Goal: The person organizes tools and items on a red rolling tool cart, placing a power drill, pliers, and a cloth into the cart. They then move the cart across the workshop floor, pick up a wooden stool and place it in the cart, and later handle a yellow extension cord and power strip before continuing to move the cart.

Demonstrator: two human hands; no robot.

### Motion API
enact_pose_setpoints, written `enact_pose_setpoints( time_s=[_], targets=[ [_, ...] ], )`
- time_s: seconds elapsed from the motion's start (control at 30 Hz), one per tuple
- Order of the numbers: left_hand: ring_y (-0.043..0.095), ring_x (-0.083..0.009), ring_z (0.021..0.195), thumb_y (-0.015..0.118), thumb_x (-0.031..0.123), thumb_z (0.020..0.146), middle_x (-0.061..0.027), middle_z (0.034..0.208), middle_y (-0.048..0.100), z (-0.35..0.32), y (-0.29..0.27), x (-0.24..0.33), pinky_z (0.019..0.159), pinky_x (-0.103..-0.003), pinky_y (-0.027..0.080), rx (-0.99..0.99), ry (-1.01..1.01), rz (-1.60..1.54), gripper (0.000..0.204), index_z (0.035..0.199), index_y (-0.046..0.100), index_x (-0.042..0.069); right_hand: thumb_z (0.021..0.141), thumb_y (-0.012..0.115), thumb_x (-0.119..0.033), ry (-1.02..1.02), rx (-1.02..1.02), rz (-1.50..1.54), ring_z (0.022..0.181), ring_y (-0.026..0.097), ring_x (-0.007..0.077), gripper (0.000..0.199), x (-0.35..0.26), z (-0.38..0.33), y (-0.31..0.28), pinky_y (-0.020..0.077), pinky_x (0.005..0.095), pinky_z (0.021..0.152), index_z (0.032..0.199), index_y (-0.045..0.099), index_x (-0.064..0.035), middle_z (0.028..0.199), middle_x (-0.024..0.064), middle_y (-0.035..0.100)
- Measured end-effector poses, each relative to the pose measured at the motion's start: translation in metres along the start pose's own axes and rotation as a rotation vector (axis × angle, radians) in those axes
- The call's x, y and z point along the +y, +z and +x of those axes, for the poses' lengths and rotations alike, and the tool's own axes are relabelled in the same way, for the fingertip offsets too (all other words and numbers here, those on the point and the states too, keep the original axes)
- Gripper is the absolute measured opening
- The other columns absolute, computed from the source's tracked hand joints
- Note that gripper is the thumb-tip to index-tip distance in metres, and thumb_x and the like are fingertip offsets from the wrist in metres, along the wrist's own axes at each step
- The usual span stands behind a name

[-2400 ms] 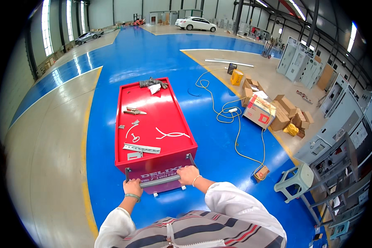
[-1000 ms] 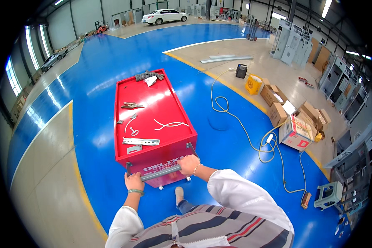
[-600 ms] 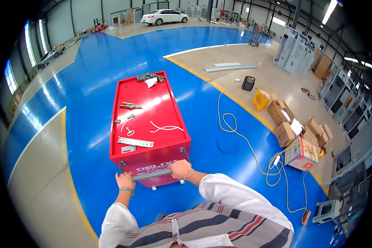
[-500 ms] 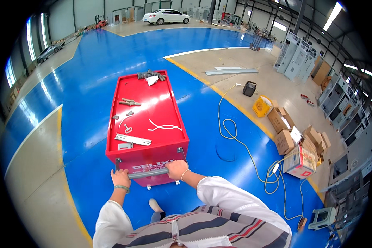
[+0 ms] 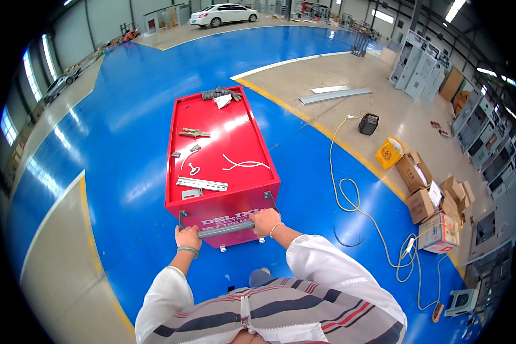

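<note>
A red cart (image 5: 178,198) stands before me on the blue floor. Across its near side runs a grey handle bar (image 5: 226,230). My left hand (image 5: 187,239) is wrapped round the left end of that bar, and my right hand (image 5: 265,222) grips the right end. On the cart top lie pliers (image 5: 195,133), bent white strips (image 5: 243,164), a slotted metal rail (image 5: 202,183), a small metal bracket (image 5: 191,194), a white ring-ended piece (image 5: 194,169) and small grey bits. Dark gloves (image 5: 221,93) and a crumpled white paper (image 5: 222,101) rest at its far end.
To the right, a pale cable (image 5: 350,200) snakes over the floor near a black box-shaped device (image 5: 368,124). Beyond it stand a yellow container (image 5: 390,152), cardboard boxes (image 5: 421,205) and a grey stool (image 5: 462,302). Metal strips (image 5: 335,96) lie farther off; a white car (image 5: 224,14) is parked at the back.
The cart and both hands on its bar sit farther right and slightly higher in the picture. The surrounding floor items also shifted right. Both hands keep their grip.
</note>
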State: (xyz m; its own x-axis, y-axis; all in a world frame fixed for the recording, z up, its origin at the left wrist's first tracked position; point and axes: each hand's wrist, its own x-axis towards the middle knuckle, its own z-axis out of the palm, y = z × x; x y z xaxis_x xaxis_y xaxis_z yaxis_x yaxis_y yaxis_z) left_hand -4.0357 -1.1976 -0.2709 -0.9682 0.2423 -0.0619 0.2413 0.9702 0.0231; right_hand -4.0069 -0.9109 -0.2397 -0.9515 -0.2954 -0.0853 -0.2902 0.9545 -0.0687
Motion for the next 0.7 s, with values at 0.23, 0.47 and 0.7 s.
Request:
enact_pose_setpoints(
  time_s=[0.23,0.47,0.7],
  targets=[
    [0.062,-0.0244,0.088,0.063,0.016,0.074,-0.0057,0.086,0.064,0.143,0.009,-0.042,0.102,-0.051,0.031,0.092,-0.007,-0.012,0.013,0.087,0.064,0.017,0.072,0.062,-0.028,0.008,0.021,0.09,0.079,0.066,0.0272,0.023,0.035,0.136,0.002,0.052,0.0402,0.068,0.088,0.065,-0.0109,0.085,0.0097,0.067],
    [0.059,-0.023,0.096,0.065,0.018,0.075,-0.004,0.093,0.064,0.275,0.001,-0.084,0.104,-0.053,0.026,0.043,-0.106,0.12,0.019,0.093,0.066,0.02,0.074,0.061,-0.027,0.008,-0.07,0.134,0.083,0.065,0.0276,0.028,0.061,0.272,-0.011,0.0524,0.0402,0.071,0.095,0.064,-0.0082,0.089,0.0114,0.067],
    [0.061,-0.0241,0.089,0.062,0.014,0.075,-0.0061,0.088,0.065,0.437,0.001,-0.128,0.103,-0.046,0.03,0.046,-0.031,0.022,0.015,0.089,0.067,0.018,0.074,0.061,-0.027,0.006,0.043,0.164,0.08,0.065,0.0287,0.023,0.099,0.418,-0.007,0.0515,0.0414,0.068,0.089,0.062,-0.0092,0.087,0.0105,0.067]
  ],
)
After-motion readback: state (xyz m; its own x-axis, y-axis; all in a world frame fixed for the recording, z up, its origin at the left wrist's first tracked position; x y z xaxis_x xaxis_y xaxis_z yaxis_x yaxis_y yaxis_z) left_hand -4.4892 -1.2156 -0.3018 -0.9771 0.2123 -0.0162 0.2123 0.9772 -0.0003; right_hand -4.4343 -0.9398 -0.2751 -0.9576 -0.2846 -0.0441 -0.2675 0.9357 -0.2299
